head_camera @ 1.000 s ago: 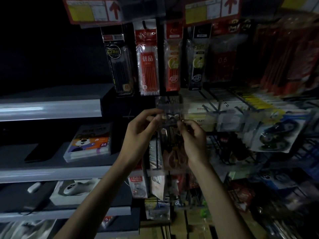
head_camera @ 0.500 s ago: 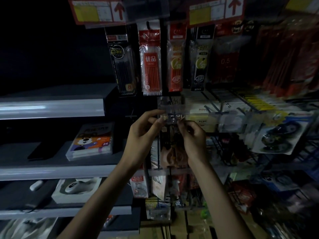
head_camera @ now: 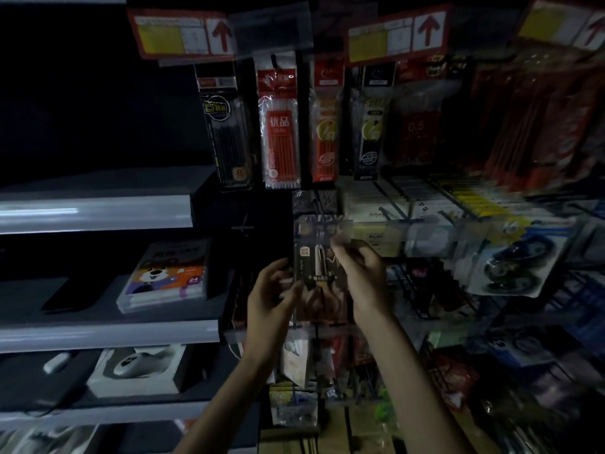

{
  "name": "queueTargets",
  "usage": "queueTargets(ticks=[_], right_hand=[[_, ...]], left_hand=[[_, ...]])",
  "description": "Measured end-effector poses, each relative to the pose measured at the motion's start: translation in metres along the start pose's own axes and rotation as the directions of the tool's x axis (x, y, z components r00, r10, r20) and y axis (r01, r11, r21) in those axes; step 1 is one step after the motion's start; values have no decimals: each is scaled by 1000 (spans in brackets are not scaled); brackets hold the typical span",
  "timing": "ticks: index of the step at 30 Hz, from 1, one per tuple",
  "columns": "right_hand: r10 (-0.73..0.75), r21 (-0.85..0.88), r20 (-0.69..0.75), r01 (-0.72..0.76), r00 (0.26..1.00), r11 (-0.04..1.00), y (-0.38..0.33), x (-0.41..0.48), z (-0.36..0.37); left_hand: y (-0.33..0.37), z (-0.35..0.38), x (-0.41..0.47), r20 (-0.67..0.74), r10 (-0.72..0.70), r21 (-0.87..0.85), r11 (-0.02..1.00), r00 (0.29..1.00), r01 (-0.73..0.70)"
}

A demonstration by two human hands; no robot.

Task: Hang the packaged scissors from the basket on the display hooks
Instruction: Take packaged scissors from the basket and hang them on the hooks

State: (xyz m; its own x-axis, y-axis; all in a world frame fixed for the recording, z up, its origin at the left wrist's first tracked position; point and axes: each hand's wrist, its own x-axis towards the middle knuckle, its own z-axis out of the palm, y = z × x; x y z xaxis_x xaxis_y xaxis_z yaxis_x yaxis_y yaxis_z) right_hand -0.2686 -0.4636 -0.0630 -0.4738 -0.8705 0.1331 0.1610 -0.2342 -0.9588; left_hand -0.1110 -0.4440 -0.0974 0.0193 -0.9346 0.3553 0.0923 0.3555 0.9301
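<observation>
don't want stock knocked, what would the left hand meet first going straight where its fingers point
Most likely the packaged scissors, whose left edge lies right before the left hand; whether they touch is too blurred to tell.

The packaged scissors (head_camera: 316, 270), held between the left hand (head_camera: 271, 290) and the right hand (head_camera: 363, 276), fill the narrow slot before the rack. Just above, hanging refill packs (head_camera: 282, 132) close the way up. To the right, loaded wire hooks (head_camera: 425, 204) jut forward, a correction tape card (head_camera: 514, 257) at their front. A clear price strip (head_camera: 327, 332) crosses beneath the wrists. Leftward, dark open room lies over the shelf (head_camera: 98, 214), beyond a marker box (head_camera: 167, 276).
</observation>
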Motion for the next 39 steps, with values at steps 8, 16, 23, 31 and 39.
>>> queueTargets(ticks=[8,16,23,31,39], right_hand=[[-63,2,31,63,998,998,12,-4,-11],[-211,-325,32,209,977,922,51,-23,-28],[-212,-402,-5,192,977,895,62,-24,-29],[-240,-401,-49,202,969,894,71,-7,-18],[-217,-452,-75,161,973,877,68,22,-2]], left_hand=[[-19,-1,2,18,-106,-92,990,994,107],[-29,0,5,-17,-85,-102,991,996,83],[-40,-2,10,-41,-32,82,996,999,35],[-47,-6,24,-35,-30,164,986,999,36],[-60,0,55,-59,-50,171,983,997,59]])
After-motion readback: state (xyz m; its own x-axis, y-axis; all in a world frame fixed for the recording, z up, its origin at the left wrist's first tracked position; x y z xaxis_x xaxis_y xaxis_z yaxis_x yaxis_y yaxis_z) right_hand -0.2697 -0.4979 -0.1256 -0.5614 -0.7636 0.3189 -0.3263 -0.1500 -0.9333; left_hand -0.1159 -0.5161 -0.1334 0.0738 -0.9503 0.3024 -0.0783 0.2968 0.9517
